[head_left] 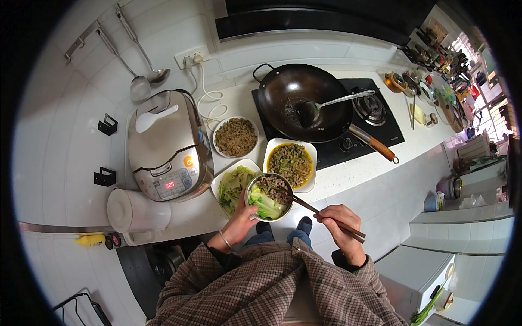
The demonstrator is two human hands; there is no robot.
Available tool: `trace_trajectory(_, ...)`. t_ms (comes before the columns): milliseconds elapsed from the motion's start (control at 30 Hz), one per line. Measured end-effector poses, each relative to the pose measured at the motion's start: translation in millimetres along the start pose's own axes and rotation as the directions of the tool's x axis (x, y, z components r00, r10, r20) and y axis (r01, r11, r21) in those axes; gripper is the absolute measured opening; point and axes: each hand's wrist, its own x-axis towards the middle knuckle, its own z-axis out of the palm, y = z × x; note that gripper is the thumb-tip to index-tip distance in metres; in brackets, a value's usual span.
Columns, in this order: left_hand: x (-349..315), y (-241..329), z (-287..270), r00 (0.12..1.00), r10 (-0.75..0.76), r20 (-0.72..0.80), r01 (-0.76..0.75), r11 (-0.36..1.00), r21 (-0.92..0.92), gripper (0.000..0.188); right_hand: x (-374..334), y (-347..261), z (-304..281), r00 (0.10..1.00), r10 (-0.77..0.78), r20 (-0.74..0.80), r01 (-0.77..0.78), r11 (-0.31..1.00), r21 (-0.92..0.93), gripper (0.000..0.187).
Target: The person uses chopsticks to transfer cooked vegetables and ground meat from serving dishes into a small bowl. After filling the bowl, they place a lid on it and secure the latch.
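My left hand (240, 224) is closed round the side of a metal bowl (248, 199) holding pale green leafy vegetable and brown minced meat. Wooden chopsticks (321, 212) are gripped in my right hand (341, 224), their tips down in the bowl's meat. Just beyond the bowl, a square white dish (310, 187) carries a green and brown stew in orange oil. Partly hidden behind the bowl and my left hand is a white dish (217, 182) of cooked leafy greens. Farther back, a round plate (216, 146) bears a brown crumbly food.
On the black gas hob (389, 136) sits a dark wok (296, 81) with a metal spatula (348, 98) inside; its wooden handle (375, 145) juts over the counter's front edge. At left stand a rice cooker (163, 136) with a white spoon on its lid and a white jug (138, 210).
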Motion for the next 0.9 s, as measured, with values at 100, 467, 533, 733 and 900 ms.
trace_trajectory(100,0,-1,0,1.000,-0.005,-0.004,0.005,1.000,-0.005,0.088,-1,-1,-3,0.999,-0.012,0.036,0.011,1.000,0.007,0.011)
trace_trajectory(467,1,-6,-1,1.000,-0.015,0.003,0.015,1.000,-0.016,0.084,-6,-9,-13,0.994,0.099,-0.053,-0.069,0.910,0.410,0.029)
trace_trajectory(533,0,-5,0,1.000,-0.024,0.006,0.025,0.999,-0.027,0.083,-7,-10,-18,0.992,0.068,-0.102,-0.022,0.918,0.397,0.030)
trace_trajectory(733,-3,-8,-2,1.000,0.004,0.001,-0.004,0.999,-0.034,0.082,-4,6,-31,0.969,0.021,-0.245,0.076,0.922,0.379,0.027)
trace_trajectory(900,-3,-9,-5,0.999,-0.045,-0.010,0.045,0.998,-0.051,0.082,18,38,-17,0.945,0.280,-0.167,-0.270,0.960,0.079,0.021)
